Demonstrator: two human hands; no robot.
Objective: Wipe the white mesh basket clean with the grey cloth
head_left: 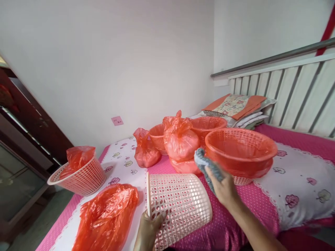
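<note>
A pale pink perforated plastic basket (180,205) lies tipped on its side at the front of the bed. My left hand (149,228) grips its rim, thumb on the outer wall and the other fingers hidden. Just beyond the basket's base, my right hand (222,184) is closed around a bunched grey-blue cloth (206,165), slightly smeared by motion. The cloth appears apart from the basket. To the left of the basket a loose red plastic bag (108,216) lies flattened. Right of the cloth stands a basket lined with red plastic (240,153).
Tied red bags (180,139) (146,150) and more baskets (209,123) stand along the wall. At the bed's left edge is a pale basket (89,177) holding a red bag. Folded bedding (235,106) lies by the slatted headboard (293,94).
</note>
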